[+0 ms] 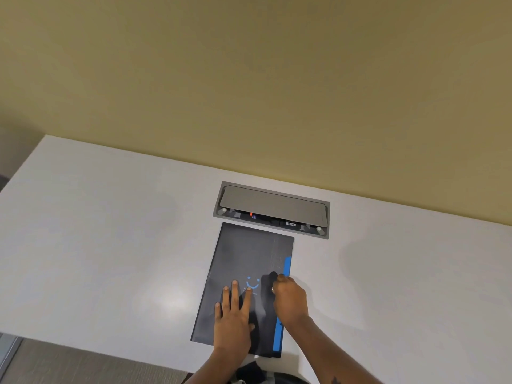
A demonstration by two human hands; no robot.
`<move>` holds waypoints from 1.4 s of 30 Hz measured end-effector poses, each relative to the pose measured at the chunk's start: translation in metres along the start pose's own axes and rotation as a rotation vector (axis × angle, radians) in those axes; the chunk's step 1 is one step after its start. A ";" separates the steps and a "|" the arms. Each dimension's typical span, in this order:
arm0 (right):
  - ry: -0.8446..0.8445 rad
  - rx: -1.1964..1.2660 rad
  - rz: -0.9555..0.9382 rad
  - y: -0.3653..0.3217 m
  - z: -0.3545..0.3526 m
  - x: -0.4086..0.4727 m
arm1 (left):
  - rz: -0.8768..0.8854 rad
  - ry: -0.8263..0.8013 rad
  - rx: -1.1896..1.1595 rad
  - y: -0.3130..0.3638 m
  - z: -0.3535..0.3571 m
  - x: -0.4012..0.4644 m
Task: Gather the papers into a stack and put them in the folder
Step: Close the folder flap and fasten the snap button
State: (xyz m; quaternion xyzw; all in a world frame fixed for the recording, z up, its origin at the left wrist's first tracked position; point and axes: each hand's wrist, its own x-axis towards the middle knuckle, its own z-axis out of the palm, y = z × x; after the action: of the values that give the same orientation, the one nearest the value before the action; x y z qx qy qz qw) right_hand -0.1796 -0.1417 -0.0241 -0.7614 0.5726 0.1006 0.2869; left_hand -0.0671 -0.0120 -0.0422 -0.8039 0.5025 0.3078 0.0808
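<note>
A dark navy folder (246, 261) with a blue smiley logo and a blue strip along its right edge lies closed on the white table (110, 245). My left hand (234, 314) rests flat on its lower cover, fingers spread. My right hand (289, 297) sits on the folder's right side near the blue strip, fingers curled; whether it pinches the edge is hard to tell. No loose papers are visible; a sliver of white peeks out at the folder's bottom edge.
A grey recessed power and cable box (273, 210) with a hinged lid sits in the table just beyond the folder. A beige wall rises behind the table. The table's near edge runs close under my forearms.
</note>
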 end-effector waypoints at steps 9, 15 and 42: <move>0.071 0.175 0.066 0.005 -0.009 -0.004 | -0.095 0.181 -0.194 -0.009 -0.032 -0.005; 0.203 0.519 0.366 0.034 -0.010 -0.027 | -0.419 0.414 -0.567 -0.057 -0.053 0.001; -0.147 0.932 0.292 -0.104 0.024 -0.015 | -0.835 0.566 -1.386 -0.194 -0.062 -0.023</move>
State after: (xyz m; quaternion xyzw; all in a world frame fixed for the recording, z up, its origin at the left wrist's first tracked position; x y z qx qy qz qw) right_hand -0.0833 -0.0971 -0.0029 -0.4546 0.6356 -0.0736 0.6195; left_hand 0.1182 0.0721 -0.0139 -0.8374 -0.1353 0.2781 -0.4506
